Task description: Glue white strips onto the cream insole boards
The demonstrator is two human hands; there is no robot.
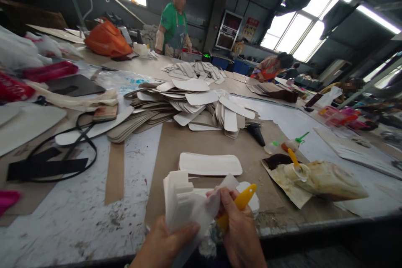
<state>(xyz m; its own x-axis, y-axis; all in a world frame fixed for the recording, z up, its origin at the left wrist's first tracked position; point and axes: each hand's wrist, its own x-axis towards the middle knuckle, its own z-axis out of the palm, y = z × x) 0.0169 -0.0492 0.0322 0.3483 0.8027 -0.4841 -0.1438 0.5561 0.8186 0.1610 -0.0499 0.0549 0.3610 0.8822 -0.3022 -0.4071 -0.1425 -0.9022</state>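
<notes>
Left hand clasps; right hand, fingers curled, seemingly pinches.

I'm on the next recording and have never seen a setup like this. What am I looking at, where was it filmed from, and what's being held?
There is no machine here: a person works bare-handed, shown in one picture from a head-worn camera looking forward and down. The left hand grips a stack of white pieces. The right hand holds a yellow-handled tool, its fingers also at the edge of a thin pale sheet. On the worktable lie a large pile of flat pieces, black straps and an orange bag. Beyond stands someone in a green top.
</notes>
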